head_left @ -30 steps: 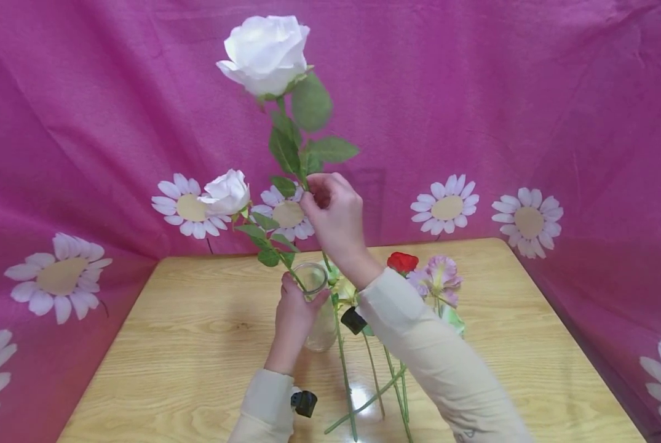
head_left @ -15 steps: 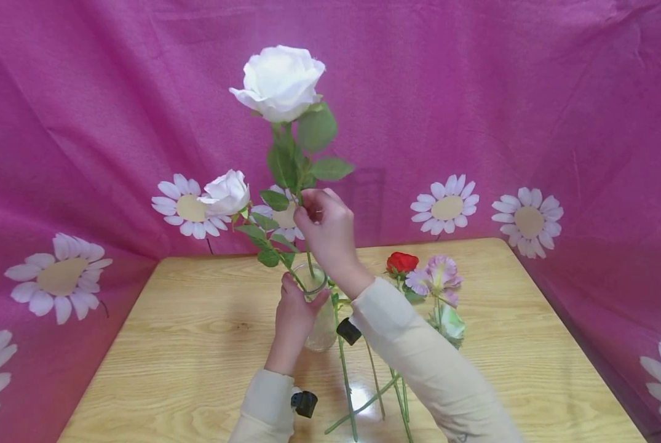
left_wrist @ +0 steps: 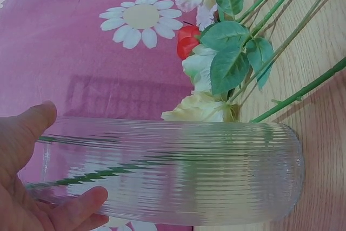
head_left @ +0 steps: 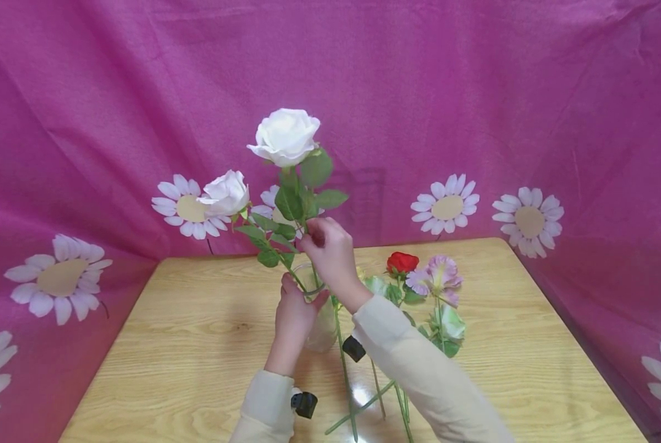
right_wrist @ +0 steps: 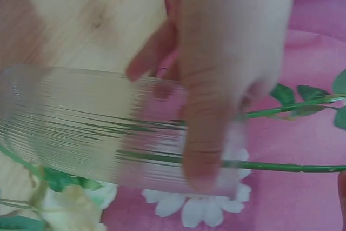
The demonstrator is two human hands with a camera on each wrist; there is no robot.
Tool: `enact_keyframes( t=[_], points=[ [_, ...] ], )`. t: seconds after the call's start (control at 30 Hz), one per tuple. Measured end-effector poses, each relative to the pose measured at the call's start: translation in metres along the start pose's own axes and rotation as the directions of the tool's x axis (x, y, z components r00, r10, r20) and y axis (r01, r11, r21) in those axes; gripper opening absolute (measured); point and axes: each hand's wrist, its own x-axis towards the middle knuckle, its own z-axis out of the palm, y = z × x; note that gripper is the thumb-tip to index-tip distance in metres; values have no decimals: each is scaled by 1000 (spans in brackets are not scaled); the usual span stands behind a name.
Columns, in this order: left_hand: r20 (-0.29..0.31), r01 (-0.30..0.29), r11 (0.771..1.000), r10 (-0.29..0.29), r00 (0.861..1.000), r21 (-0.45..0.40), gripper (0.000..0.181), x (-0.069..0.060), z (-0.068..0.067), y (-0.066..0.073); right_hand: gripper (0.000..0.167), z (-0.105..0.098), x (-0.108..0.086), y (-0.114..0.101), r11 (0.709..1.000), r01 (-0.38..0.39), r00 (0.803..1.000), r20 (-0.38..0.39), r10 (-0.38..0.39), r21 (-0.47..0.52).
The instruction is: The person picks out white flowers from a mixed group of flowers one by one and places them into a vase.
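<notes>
My left hand [head_left: 296, 315] grips a clear ribbed glass vase [head_left: 321, 332] near its rim, thumb on one side and fingers on the other. The vase stands upright on the table. A white rose [head_left: 227, 193] leans left out of its mouth. Above the rim, my right hand [head_left: 332, 255] pinches the leafy stem of a larger white rose [head_left: 287, 136]. That rose's stem [right_wrist: 270, 166] runs down through the mouth into the vase in the right wrist view. Through the glass in the left wrist view, two green stems [left_wrist: 92, 177] show; their lower ends blur behind the ribs.
Right of the vase on the wooden table [head_left: 197, 344] lie a red rose [head_left: 402, 263], a lilac flower [head_left: 442, 278], a pale green-white flower [head_left: 452, 322] and a yellowish one [left_wrist: 197, 107], their stems crossing towards the front. A pink daisy-print cloth [head_left: 446, 209] hangs behind.
My right hand has lowered the larger white rose, bringing its stem from beside the vase into the mouth and further down. The left hand and the vase have stayed in place.
</notes>
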Motion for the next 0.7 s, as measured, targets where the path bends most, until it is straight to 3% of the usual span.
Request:
enact_keyframes(
  t=[0.7],
  points=[
    [9, -2, 1000, 2, 1000, 11, 80, -1, -3, 2, 20, 9, -28, 25, 997, -44, 990, 130, 51, -55]
  ],
)
